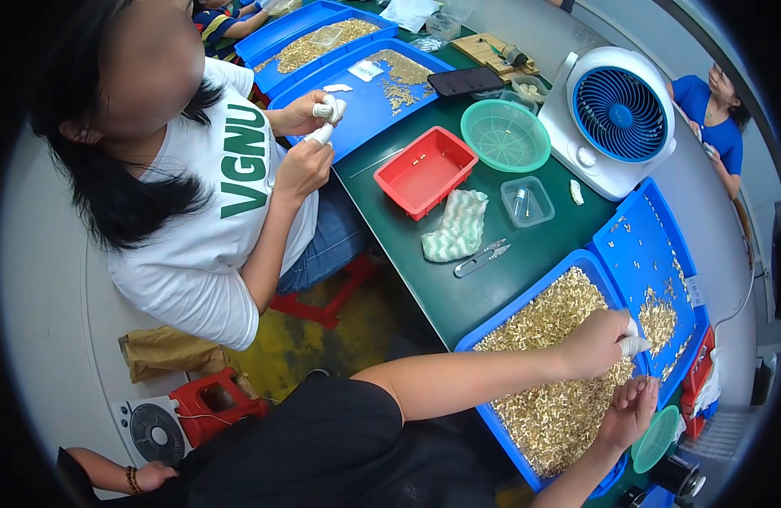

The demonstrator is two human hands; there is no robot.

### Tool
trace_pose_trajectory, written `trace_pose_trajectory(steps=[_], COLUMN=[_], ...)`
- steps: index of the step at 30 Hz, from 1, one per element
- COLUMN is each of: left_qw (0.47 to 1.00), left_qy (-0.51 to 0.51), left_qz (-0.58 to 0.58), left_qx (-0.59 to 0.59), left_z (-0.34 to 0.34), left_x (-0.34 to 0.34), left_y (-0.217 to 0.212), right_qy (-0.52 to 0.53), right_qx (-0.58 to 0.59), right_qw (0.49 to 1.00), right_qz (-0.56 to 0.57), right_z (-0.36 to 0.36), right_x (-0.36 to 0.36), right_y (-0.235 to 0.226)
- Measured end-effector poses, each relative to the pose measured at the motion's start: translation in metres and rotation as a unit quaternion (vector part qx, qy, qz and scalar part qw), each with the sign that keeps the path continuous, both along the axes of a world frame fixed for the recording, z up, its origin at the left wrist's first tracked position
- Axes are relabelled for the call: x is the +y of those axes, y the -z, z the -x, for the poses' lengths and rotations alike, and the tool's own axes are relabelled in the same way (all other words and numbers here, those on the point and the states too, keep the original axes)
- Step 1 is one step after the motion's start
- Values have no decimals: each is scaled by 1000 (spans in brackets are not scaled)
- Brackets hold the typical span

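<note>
My left hand (606, 340) reaches over a blue tray (469, 342) heaped with small gold-coloured metal pieces (539, 339). White finger covers wrap its fingertips, which are pinched together; whatever they hold is too small to make out. Just below it, my right hand (632, 413) is closed with its fingers curled, near the tray's right edge. Any piece between those fingers is hidden. Beyond my hands, a second blue tray (632, 254) carries a smaller pile of gold pieces (658, 323) and scattered ones.
Left of me, a co-worker in a white shirt (213, 169) handles something at other blue trays (357, 114). On the green table lie a red bin (424, 169), green basket (505, 135), clear box (528, 201), cloth (456, 226), thread snips (482, 258) and a white fan (615, 118).
</note>
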State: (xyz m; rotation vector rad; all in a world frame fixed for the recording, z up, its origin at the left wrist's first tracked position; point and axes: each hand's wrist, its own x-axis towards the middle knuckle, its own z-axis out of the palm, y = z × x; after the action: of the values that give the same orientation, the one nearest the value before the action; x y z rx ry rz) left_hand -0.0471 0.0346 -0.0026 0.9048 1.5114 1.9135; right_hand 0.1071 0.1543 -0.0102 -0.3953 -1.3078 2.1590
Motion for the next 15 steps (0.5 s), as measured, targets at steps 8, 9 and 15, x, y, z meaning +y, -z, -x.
trace_pose_trajectory(steps=[8, 9, 15], left_qw=[990, 990, 998], left_qy=[17, 33, -12], left_qz=[-121, -115, -63], left_qx=[-63, -80, -20], left_z=[-2, -4, -3], left_x=[-1, -3, -10], left_y=[-3, -4, -13], right_qy=[21, 21, 13], right_qx=[-50, -50, -49], right_qw=[998, 998, 997], right_qz=[-45, -45, -51], right_z=[4, 3, 2], right_x=[-5, -5, -4], right_y=[2, 2, 2])
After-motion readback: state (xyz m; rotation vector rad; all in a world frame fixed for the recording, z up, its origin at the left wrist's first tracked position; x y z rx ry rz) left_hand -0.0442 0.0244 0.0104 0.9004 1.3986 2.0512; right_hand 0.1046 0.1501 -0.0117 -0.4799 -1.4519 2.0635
